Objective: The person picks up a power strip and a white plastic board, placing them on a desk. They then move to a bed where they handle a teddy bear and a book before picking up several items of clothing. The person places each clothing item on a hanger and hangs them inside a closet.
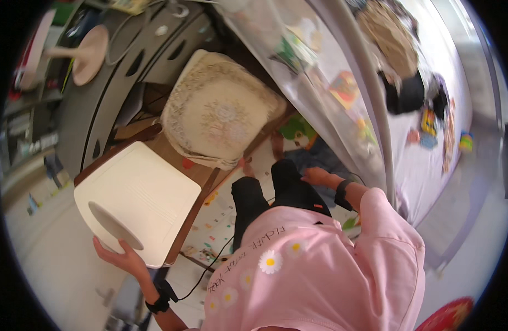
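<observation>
My left hand (121, 258) is at the near edge of a cream panel (149, 193) with rounded corners and fine ridges. A pale round disc (115, 225) leans over the panel, and my thumb and fingers close round its lower edge. The panel sits over a brown wooden frame (190, 223); what lies beneath is hidden. My right hand (317, 176) hangs beside my black-clad thigh, fingers curled together with nothing visible in them. Blue denim cloth (317, 157) lies close behind it. Each wrist wears a black band, and a black cord (212, 262) runs near the left one.
A chair seat with a floral padded cover (223, 113) stands beyond the panel. Grey drawers (119, 83) line the left, with a pink round-based stand (91, 54) above. At right, a bed (419, 160) behind sheer netting (331, 105) holds clothes and small packets. A patterned mat (204, 240) covers some floor.
</observation>
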Action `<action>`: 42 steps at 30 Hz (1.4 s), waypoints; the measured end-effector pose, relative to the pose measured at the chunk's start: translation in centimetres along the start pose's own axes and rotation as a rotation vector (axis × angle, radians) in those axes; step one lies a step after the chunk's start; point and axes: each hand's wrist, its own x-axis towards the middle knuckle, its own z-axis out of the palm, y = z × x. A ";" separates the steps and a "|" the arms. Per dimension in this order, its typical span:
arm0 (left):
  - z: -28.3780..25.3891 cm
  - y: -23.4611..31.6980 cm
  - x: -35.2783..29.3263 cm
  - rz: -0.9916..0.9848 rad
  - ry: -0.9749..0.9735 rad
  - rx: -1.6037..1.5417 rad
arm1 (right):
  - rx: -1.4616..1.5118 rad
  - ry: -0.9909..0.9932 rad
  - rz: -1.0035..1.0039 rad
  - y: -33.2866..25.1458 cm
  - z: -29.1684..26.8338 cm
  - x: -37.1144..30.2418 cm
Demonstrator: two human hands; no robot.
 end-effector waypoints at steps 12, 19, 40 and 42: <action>-1.8 0.3 -1.5 0.760 -0.093 -0.077 | 0.807 0.435 0.645 -7.5 27.4 -11.1; -1.6 -1.9 -1.3 0.509 -0.396 -0.170 | 0.930 0.749 0.630 -12.4 38.1 -14.0; -1.4 -2.1 -1.3 0.630 -0.218 -0.040 | 0.971 0.933 0.755 -14.3 39.2 -12.6; -1.3 -2.3 -1.1 0.622 -0.222 -0.045 | 0.933 0.966 0.761 -14.6 39.2 -12.3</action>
